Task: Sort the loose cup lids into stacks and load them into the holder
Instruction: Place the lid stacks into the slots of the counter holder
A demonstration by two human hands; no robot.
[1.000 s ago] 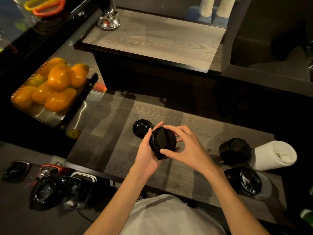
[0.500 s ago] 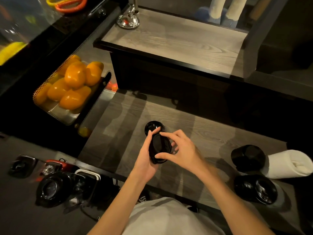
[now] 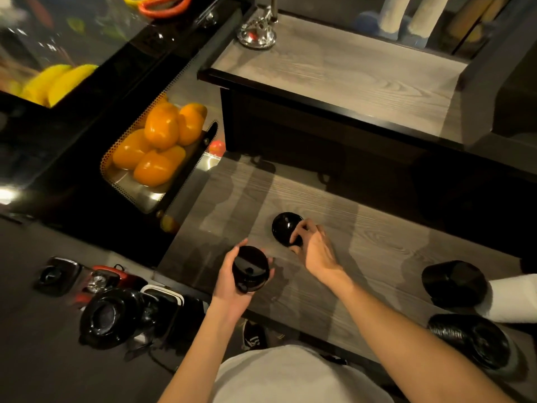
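Note:
My left hand (image 3: 232,289) holds a small stack of black cup lids (image 3: 250,268) above the near edge of the grey wooden counter (image 3: 377,251). A single black lid (image 3: 284,226) lies on the counter a little farther back, and my right hand (image 3: 312,248) has its fingertips closed on that lid's near rim. At the right end of the counter lie two more stacks of black lids, one (image 3: 453,282) next to a white sleeve (image 3: 514,298) and one (image 3: 476,341) near the front edge.
A perforated metal tray of orange fruit (image 3: 157,146) sits to the left of the counter. Black appliances and containers (image 3: 113,315) crowd the lower left surface. A raised wooden shelf (image 3: 348,71) with a chrome base (image 3: 257,33) runs behind the counter.
My hands have parted: the left lowered the lid stack toward the counter's near edge, and the right reached forward onto the single lid. The camera view has shifted left.

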